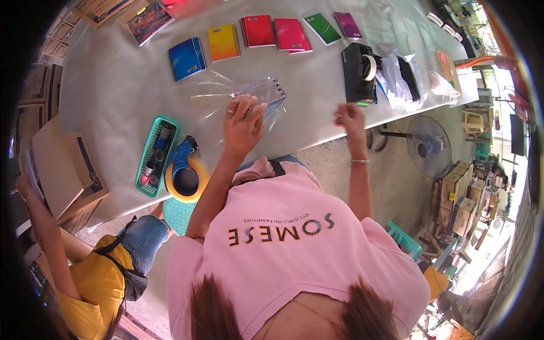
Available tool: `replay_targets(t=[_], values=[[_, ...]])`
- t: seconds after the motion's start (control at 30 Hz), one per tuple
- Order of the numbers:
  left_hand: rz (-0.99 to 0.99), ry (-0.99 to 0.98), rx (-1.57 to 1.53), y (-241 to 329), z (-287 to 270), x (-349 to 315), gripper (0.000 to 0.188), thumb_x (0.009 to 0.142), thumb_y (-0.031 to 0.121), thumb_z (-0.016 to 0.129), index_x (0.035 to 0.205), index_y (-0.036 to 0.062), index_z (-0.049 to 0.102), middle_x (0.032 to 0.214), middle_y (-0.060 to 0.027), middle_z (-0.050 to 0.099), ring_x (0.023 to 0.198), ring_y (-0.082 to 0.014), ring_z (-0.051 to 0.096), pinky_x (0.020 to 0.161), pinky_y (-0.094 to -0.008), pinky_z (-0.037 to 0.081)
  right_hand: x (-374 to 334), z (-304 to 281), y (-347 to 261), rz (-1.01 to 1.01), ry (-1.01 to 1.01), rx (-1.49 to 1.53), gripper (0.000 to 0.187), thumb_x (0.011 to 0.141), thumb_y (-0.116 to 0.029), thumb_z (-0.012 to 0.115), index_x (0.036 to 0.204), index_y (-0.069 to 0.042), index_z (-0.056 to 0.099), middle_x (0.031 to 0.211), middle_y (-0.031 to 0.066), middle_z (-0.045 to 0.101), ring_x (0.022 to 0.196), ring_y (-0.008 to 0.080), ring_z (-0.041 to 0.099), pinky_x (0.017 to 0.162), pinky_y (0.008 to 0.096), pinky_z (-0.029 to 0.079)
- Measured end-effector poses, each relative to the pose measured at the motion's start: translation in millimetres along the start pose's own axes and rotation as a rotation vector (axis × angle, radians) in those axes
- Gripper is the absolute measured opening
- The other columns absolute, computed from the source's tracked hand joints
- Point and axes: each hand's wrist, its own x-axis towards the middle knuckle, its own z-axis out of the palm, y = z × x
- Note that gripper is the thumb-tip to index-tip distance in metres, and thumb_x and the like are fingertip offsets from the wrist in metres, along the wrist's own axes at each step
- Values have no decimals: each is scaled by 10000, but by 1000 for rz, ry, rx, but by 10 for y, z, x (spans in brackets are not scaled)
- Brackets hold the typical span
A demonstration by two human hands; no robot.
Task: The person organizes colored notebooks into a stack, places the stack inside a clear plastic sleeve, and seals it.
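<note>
A small spiral notebook pack (274,97) in loose clear plastic lies at the middle of the table. My left hand (245,126) is on its near left part, fingers bent over the plastic; they cover part of the pack. To the right, at the table's near edge, my right hand (351,122) is raised with its fingers pinched together. Whatever may be between those fingertips is too small to make out. Just beyond that hand stands a black tape dispenser (354,73) with a roll of clear tape (369,68).
Beyond the pack, blue (186,59), yellow (224,43), red (258,31), pink, green and purple notebooks form an arc. A green basket (156,158) and tape gun (186,175) sit left. Plastic-wrapped notebooks (405,82) lie right. A person in yellow (93,289) is at left; a fan (429,147) stands right.
</note>
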Motion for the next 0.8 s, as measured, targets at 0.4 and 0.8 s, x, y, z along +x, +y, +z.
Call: replay_targets(t=[0.4,0.8], values=[[-8,45,-60,-49,33,-18,280,659,-50,670,899,95,664,963,-83,603,998,-290,578,889,-414,478,-480,1363,-716,48,-325,132,257,882,-241,685,803,-19,581,656,51,622,487,79,560,422,201,439],[-79,-456,231,155,-235,221,717,757,241,697,1405,183,395,1404,-105,415,1284,-314,391,1114,-428,247,-532,1248,123,141,-403,-228,374,853,-373,698,727,-40,585,609,55,607,502,98,580,421,234,430]])
